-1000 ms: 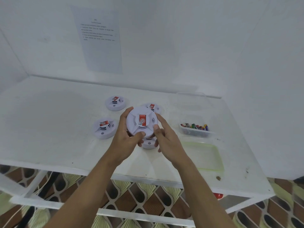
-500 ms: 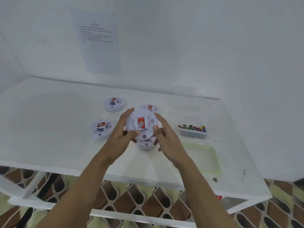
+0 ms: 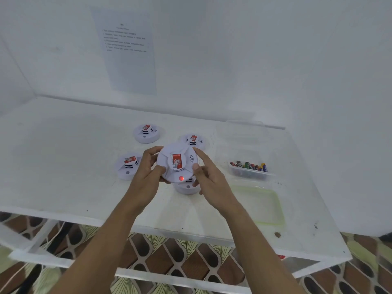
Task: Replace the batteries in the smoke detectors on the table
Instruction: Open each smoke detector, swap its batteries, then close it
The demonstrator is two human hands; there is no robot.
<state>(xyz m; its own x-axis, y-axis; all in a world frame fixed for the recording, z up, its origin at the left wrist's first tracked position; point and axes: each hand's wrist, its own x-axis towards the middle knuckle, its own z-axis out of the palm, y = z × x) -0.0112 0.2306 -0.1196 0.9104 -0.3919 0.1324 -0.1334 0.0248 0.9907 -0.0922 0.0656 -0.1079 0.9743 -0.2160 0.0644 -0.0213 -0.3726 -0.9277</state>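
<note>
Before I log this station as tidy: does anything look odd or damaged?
Only one thing: the held detector shows a lit red lamp near its front edge; the others' lamps look dark. Nothing spilled: batteries sit in their tub.

White walls enclose a white table on three sides. A printed paper sheet is fixed to the rear wall, text illegible. Beneath the table frame, the floor shows a brown, black and cream pattern. Lighting is even.
</note>
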